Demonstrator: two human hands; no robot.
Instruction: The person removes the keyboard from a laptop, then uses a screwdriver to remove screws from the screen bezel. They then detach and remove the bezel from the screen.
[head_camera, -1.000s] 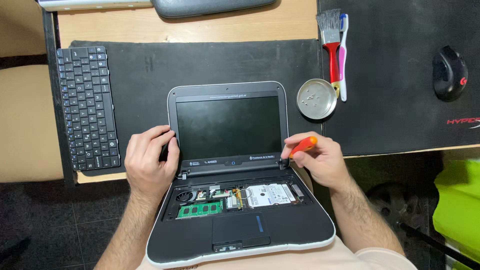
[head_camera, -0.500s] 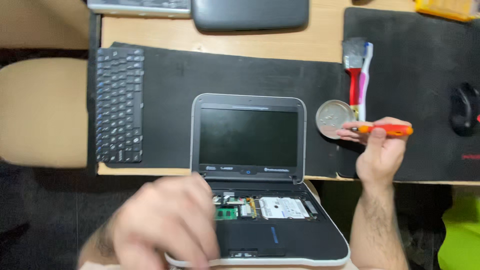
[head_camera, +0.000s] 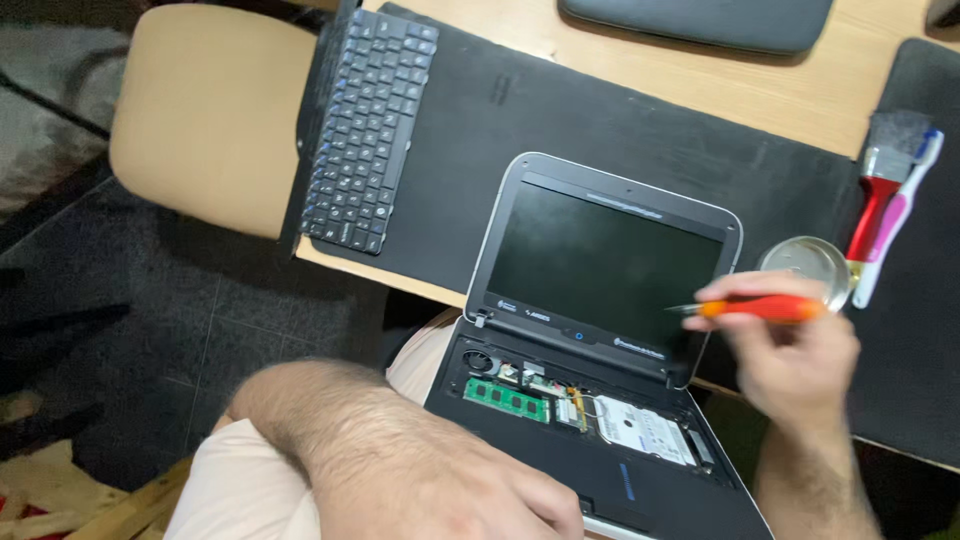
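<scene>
A small laptop (head_camera: 605, 262) lies open with its keyboard removed, showing a green memory module (head_camera: 507, 400) and a silver drive (head_camera: 645, 434). My right hand (head_camera: 795, 352) hovers at the screen's right edge, shut on an orange screwdriver (head_camera: 757, 308) whose tip points left. My left hand (head_camera: 455, 500) sits at the bottom of the view over the laptop's near left corner, fingers loosely curled, holding nothing visible.
The detached black keyboard (head_camera: 371, 127) lies on the black mat (head_camera: 540, 130) at the left. A round metal dish (head_camera: 806, 264), a red-handled brush (head_camera: 880, 190) and a toothbrush (head_camera: 898, 222) lie at the right. A tan chair seat (head_camera: 205, 115) stands beyond the desk's left edge.
My view has swung left and tilted. My right hand came off the hinge area and lifted with the screwdriver. My left hand left the laptop's side and dropped close under the camera.
</scene>
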